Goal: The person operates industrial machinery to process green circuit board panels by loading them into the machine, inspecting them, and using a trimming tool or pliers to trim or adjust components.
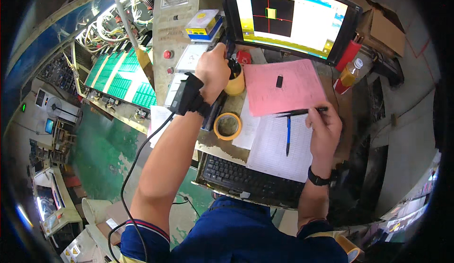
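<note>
My left hand (213, 70) is closed above a yellow cup (235, 86) that holds dark-handled tools. Its fingers curl by a black object at the cup, and what they grip is hidden. My right hand (325, 126) pinches a slim black pointed tool (302, 112), which lies level across the lower edge of a pink sheet (265, 90). On that sheet rests a small black rectangular piece (279, 81). Below the tool, a blue pen (288, 137) lies on a white sheet printed with a grid (269, 145).
A roll of yellow tape (227, 126) stands left of the papers, above a black keyboard (236, 175). Behind are a lit monitor (312, 22), a drink bottle (348, 76) and small stacked boxes (204, 24). A machine with green boards (124, 74) stands at left. A cable trails from my left wrist.
</note>
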The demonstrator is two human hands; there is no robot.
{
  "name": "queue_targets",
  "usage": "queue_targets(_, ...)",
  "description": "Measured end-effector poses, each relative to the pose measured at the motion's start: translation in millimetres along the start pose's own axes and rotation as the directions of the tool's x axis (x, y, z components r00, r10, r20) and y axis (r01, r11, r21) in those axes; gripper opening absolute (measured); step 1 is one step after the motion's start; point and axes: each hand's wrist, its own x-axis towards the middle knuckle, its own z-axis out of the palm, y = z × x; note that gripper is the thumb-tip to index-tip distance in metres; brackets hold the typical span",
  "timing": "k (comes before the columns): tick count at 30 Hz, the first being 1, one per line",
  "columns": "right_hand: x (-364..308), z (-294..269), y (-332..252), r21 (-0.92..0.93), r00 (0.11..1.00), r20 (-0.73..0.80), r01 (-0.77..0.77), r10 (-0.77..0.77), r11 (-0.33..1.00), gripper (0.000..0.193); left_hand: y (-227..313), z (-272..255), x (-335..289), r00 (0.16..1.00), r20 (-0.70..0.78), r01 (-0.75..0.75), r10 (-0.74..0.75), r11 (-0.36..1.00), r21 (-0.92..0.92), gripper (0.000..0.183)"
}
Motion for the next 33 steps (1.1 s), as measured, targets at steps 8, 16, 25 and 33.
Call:
queue_targets(8,80,91,31,-0.258,0.945,0.24,0.283,-0.222,0.924,0.01,4,6,3,0.967,0.21,0.093,-0.142,0.97,0.226,0.012)
queue_targets(16,103,142,65,-0.315,0.849,0.459,0.43,-0.26,0.846,0.011,16,-45,-32,1.0,-0.016,-0.012,0.012,1.0,0.004,0.008)
queue_targets(25,97,155,53,-0.391,0.74,0.625,0.572,-0.249,0.721,0.013,24,-107,-179,0.916,0.399,0.132,0.025,0.923,-0.361,0.02)
queue_targets(33,93,153,86,-0.487,0.68,0.715,0.65,-0.161,0.583,0.015,-44,-135,-301,0.831,0.487,0.5,-0.27,0.747,-0.438,0.021)
